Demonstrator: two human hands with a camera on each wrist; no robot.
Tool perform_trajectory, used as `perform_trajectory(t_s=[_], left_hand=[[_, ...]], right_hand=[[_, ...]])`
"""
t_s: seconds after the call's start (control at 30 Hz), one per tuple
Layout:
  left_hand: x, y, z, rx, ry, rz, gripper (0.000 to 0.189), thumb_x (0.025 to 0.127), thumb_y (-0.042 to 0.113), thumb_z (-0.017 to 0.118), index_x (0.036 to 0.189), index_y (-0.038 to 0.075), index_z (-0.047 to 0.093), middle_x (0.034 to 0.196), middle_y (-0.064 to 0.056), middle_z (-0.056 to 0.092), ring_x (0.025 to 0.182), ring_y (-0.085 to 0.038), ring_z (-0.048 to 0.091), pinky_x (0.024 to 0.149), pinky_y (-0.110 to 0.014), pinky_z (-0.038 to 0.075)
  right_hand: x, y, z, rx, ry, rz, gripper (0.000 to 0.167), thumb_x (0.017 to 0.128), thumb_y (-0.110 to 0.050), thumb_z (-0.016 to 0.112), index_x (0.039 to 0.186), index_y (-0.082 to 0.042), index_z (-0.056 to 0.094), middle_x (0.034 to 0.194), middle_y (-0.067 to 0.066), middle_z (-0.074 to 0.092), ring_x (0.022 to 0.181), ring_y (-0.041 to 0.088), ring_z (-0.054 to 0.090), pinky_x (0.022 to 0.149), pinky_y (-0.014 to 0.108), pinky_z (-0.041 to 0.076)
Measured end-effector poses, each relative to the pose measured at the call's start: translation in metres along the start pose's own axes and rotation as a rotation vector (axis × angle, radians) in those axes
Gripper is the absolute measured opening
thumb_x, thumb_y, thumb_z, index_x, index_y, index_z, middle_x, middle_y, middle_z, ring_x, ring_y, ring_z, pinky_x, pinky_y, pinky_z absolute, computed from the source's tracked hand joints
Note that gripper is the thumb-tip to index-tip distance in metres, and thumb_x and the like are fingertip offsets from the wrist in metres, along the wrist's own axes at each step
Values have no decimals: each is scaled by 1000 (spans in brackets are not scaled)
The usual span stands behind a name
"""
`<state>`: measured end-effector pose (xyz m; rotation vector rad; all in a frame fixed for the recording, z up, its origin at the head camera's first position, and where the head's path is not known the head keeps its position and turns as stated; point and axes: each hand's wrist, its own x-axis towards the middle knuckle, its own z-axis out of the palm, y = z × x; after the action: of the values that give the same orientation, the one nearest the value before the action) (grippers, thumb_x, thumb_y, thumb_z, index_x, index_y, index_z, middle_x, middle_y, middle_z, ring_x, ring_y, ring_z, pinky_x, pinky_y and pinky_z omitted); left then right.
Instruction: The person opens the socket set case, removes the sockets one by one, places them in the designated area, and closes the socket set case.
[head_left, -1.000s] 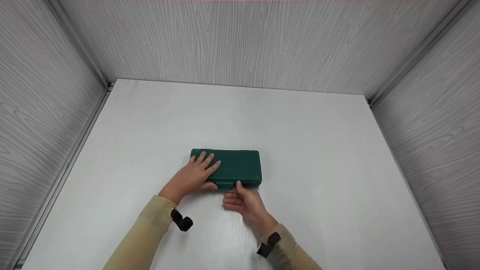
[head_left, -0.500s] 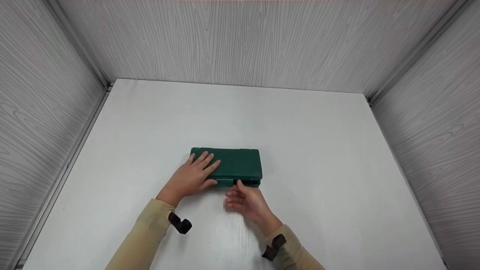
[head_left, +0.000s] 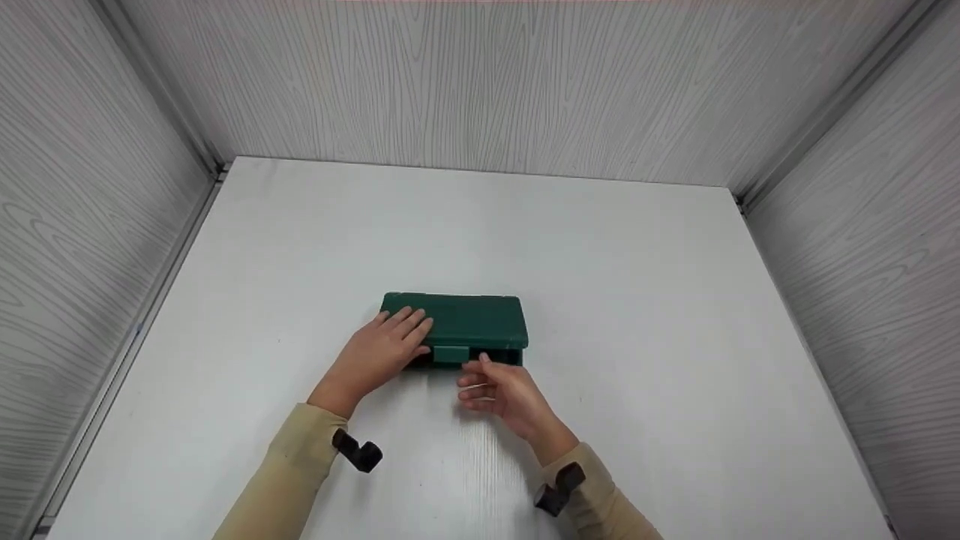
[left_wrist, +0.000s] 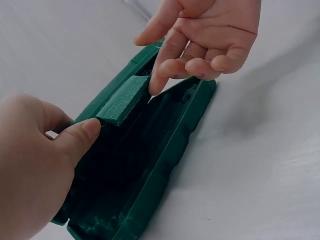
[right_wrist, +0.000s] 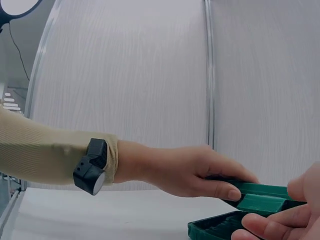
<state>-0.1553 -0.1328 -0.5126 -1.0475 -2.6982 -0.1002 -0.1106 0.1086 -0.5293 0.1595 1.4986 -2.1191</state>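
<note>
We have a green plastic case near the middle of the white surface, lid partly raised. Left hand has its grip on the lid: fingers on top, thumb at the front edge beside the latch. Right hand has its index tip at the latch's other end; we can't tell if it pinches anything.

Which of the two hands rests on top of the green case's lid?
The left hand, which lies across the lid; the right hand is in front, beside the latch.
</note>
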Motion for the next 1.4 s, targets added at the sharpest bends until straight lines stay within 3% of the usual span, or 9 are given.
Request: perform_trajectory(t_s=[0.2, 0.37, 0.5, 0.63, 0.8, 0.9, 1.03, 1.2, 1.4], left_hand=[[-2, 1, 2, 12, 45, 4, 48, 92, 32, 58, 132, 6, 51, 131, -14, 53, 121, -28, 49, 94, -48, 40], [-3, 1, 4, 8, 88, 19, 48, 90, 29, 60, 131, 6, 52, 130, -14, 54, 120, -28, 50, 93, -48, 41], [-3, 2, 5, 0, 121, 24, 47, 90, 28, 61, 130, 5, 53, 128, -15, 55, 118, -30, 51, 91, -49, 42], [-3, 3, 4, 0, 122, 21, 46, 92, 29, 59, 130, 5, 53, 128, -15, 55, 118, -30, 52, 91, -49, 43], [-2, 3, 1, -3, 110, 15, 45, 93, 29, 56, 131, 6, 52, 128, -14, 55, 118, -29, 52, 91, -48, 43], [-2, 3, 0, -7, 120, 16, 45, 92, 28, 58, 130, 6, 53, 127, -15, 56, 116, -29, 53, 90, -48, 44], [-1, 2, 0, 3, 126, 22, 45, 92, 28, 59, 130, 5, 53, 126, -15, 56, 116, -29, 53, 90, -47, 44], [-1, 2, 1, 8, 120, 22, 44, 94, 28, 55, 131, 5, 53, 127, -15, 56, 116, -29, 53, 90, -47, 44], [-1, 5, 1, 15, 144, 7, 43, 94, 30, 54, 130, 6, 54, 126, -15, 57, 116, -29, 53, 90, -46, 44]], right_hand=[[-8, -18, -12, -131, -22, -84, 52, 94, -36, 53, 124, 6, 56, 103, 17, 66, 91, 28, 65, 82, 41, 50], [-14, -37, -22, -156, 24, -169, 48, 95, -31, 54, 123, 8, 55, 104, 18, 66, 88, 28, 65, 80, 40, 50], [-16, -48, -31, -190, 98, -252, 42, 97, -22, 51, 122, 11, 54, 105, 24, 64, 90, 34, 63, 83, 46, 49], [-13, -54, -42, -272, 224, -357, 36, 96, -18, 52, 118, 10, 57, 105, 24, 64, 93, 40, 61, 84, 47, 48], [-5, -53, -57, -526, 328, -500, 30, 90, -21, 63, 114, -3, 65, 108, 12, 65, 99, 29, 59, 86, 42, 47], [2, -47, -66, -738, 292, -612, 35, 85, -23, 69, 117, -8, 65, 116, 6, 62, 107, 22, 55, 88, 43, 45], [11, -39, -75, -930, 200, -774, 45, 81, -24, 72, 121, -7, 62, 126, 8, 55, 119, 22, 48, 94, 45, 40], [20, -32, -80, -1048, 113, -919, 43, 80, -16, 71, 121, -4, 62, 128, 12, 54, 122, 25, 46, 95, 39, 40], [24, -30, -80, -1127, 103, -1032, 38, 82, -6, 68, 119, -1, 63, 125, 13, 56, 118, 24, 51, 92, 30, 43]])
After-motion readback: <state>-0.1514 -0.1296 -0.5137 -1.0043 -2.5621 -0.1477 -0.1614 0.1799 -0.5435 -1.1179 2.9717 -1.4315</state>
